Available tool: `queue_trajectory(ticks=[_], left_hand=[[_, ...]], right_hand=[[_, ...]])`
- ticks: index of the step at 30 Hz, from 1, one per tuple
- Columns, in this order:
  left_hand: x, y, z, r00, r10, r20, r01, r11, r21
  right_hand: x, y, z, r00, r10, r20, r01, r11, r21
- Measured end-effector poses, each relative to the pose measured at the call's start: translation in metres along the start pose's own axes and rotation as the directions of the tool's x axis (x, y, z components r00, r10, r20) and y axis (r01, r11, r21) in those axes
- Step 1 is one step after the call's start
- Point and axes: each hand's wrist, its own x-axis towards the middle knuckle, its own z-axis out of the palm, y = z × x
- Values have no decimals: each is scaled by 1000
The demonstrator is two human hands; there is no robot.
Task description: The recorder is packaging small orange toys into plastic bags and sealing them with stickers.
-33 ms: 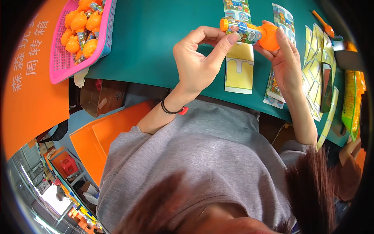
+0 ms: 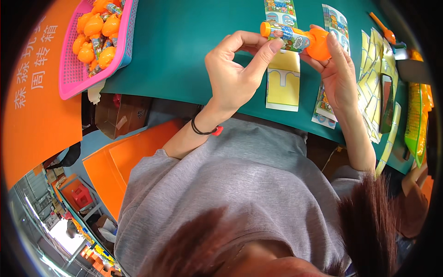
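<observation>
Above the green table I hold a toy tube (image 2: 295, 39) lying sideways, with an orange cap at its left end, a colourful printed label round its middle and a round orange head at its right end. My left hand (image 2: 236, 74) pinches the labelled part near the cap, thumb pressed on the label. Round the orange head close the fingers and thumb of my right hand (image 2: 340, 76). Under the tube lies a strip of sticker backing (image 2: 283, 90), yellow at its near end, with printed stickers (image 2: 280, 10) at its far end.
A pink basket (image 2: 73, 76) of similar orange-headed toys stands at the left. More sticker sheets (image 2: 337, 21) lie beside my right hand. Further right are peeled yellow backing strips (image 2: 373, 69), a dark phone-like object (image 2: 386, 101), an orange-handled tool (image 2: 384, 28) and a yellow-green packet (image 2: 417, 122).
</observation>
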Motion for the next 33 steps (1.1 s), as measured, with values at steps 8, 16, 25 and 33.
queue_trajectory(ticks=[8, 16, 25, 33], left_hand=[[4, -4, 1, 997, 73, -25, -71, 995, 77], [16, -7, -7, 997, 80, -24, -73, 974, 216], [35, 7, -11, 867, 477, -143, -373, 813, 448], [37, -11, -36, 945, 221, 239, -307, 851, 426]], right_hand=[[-1, 0, -6, 997, 67, 30, -67, 998, 14], [-8, -6, 7, 991, 126, 42, -122, 988, -94], [-6, -1, 3, 904, 394, 168, -413, 905, 104], [-9, 1, 16, 977, 43, 209, 22, 954, -300]])
